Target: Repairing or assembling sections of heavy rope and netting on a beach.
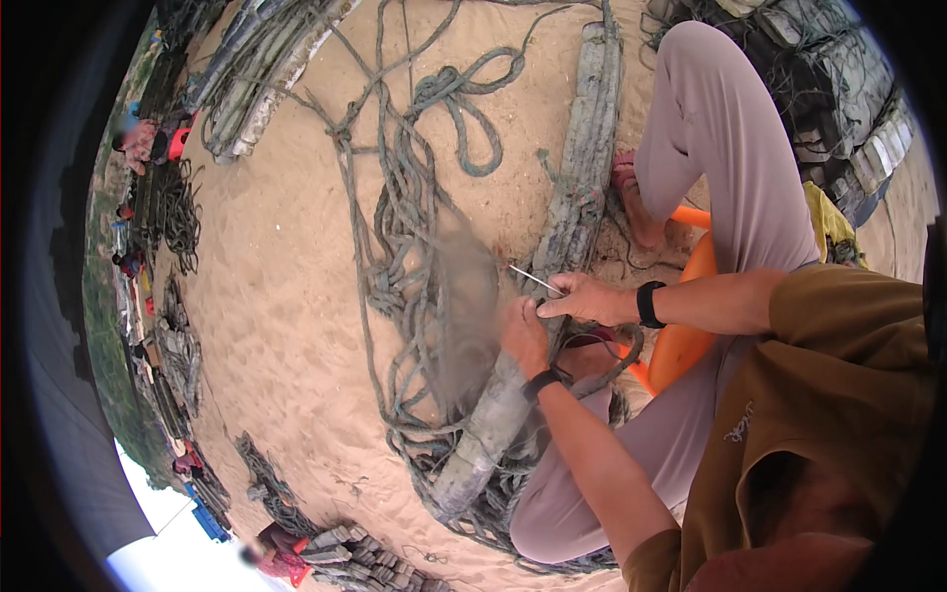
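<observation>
My right hand [582, 298] grips a thin white tool [528, 276], its tip pointing up and left. My left hand [525, 333] is closed just beside it, over a long grey weathered bar [582, 138]; what it holds is hidden. A tangle of grey-green rope [390, 257] lies on the sand left of the bar, with a grey dusty blur beside my hands. Cord also runs beneath my hands and under my bent legs.
An orange plastic seat [681, 345] is under me. Bundled bars and rope lie at upper left [256, 69] and upper right [829, 89], near a yellow sack [829, 227]. Several people [138, 143] and rope piles [182, 217] line the far left; another person [281, 557] is at bottom.
</observation>
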Demonstrator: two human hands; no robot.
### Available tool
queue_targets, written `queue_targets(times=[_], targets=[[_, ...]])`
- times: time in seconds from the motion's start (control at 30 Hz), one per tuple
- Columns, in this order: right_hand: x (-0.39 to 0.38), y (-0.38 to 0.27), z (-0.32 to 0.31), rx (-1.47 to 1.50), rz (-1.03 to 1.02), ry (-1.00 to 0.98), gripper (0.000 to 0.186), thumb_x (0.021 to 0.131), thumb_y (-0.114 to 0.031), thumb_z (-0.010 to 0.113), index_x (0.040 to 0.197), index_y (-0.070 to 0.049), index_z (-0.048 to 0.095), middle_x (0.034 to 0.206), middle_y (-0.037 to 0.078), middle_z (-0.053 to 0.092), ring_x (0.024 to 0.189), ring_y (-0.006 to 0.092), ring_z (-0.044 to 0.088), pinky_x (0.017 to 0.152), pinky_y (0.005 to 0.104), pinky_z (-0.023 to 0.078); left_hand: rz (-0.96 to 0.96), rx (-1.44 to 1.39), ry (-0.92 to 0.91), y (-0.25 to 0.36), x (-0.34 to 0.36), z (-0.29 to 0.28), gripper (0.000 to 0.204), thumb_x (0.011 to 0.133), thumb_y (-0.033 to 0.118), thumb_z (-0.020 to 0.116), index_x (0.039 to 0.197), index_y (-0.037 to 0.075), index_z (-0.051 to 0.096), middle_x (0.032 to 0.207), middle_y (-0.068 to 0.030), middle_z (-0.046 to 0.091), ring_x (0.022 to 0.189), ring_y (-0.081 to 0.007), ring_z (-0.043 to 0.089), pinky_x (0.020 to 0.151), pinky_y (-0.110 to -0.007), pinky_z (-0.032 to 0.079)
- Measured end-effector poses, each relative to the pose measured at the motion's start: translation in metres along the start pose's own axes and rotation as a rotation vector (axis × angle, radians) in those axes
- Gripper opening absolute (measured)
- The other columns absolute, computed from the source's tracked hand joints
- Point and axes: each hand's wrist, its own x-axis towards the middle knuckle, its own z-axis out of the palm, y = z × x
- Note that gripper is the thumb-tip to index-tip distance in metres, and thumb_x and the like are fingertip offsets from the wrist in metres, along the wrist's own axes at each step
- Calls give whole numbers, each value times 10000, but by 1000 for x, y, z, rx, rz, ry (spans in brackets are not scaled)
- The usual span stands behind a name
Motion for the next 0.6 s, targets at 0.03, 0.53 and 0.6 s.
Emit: queue_targets(times=[0.03,0.53,0.6], targets=[[-3,-2,2,-59,-53,-83,354,820,-351,728,741,-77,518,657,-19,449,562,77,393,472,266,293,0,0,0,-1,-1,1,203,916,239,569,1009,88,665,1054,-98,630,975,-310,595,833,-405,464],[-50,10,-9,-792,-541,-200,259,865,-290,625,879,-34,584,886,139,530,821,338,571,711,448,428,185,16,52,11,-3,-1,210,926,210,571,982,26,656,1009,-137,622,950,-312,581,825,-423,454],[-44,23,-22,-730,-605,46,250,864,-269,633,885,-25,582,848,139,521,804,315,574,702,434,431,222,120,170,20,-4,0,228,906,233,599,984,27,658,887,-148,624,857,-328,586,784,-445,465]])
